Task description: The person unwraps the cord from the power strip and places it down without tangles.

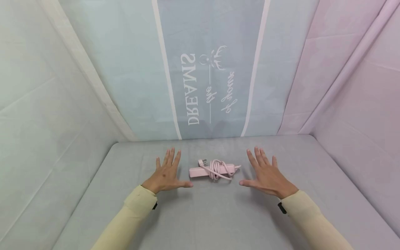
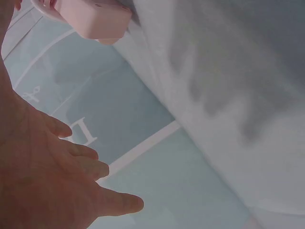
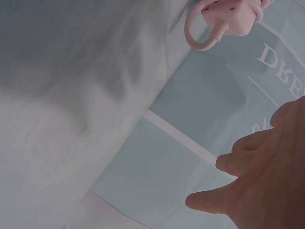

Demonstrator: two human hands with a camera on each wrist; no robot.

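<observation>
Here my 2 hands lie flat on the grey table (image 1: 218, 215), one on each side of the pink power strip (image 1: 200, 171). My left hand (image 1: 166, 172) is in the lower middle of the head view, a little left of center, with straight, spread fingers and the thumb pointing toward the strip. My right hand (image 1: 265, 174) mirrors it on the right side, also spread wide and holding nothing. Neither hand touches the strip; both are just beside it.

The strip lies in the middle of the frame, near the far edge of the table, long side across the picture. Its pink cord (image 1: 215, 169) is coiled in loops on top, and the plug (image 1: 201, 161) sticks out at the upper left of the coil. In the left wrist view the end of the strip (image 2: 97, 19) sits at the top left; in the right wrist view the other end (image 3: 226, 16) is at the top, with a loop of cord below it.

Behind the table hangs a cloth with printed letters (image 1: 193, 90).

I think that to take the strip well, I should bring both hands in evenly and grip the 2 short ends, so the loose coil does not slide off. The cord looks soft and may unroll if I catch only 1 loop.
</observation>
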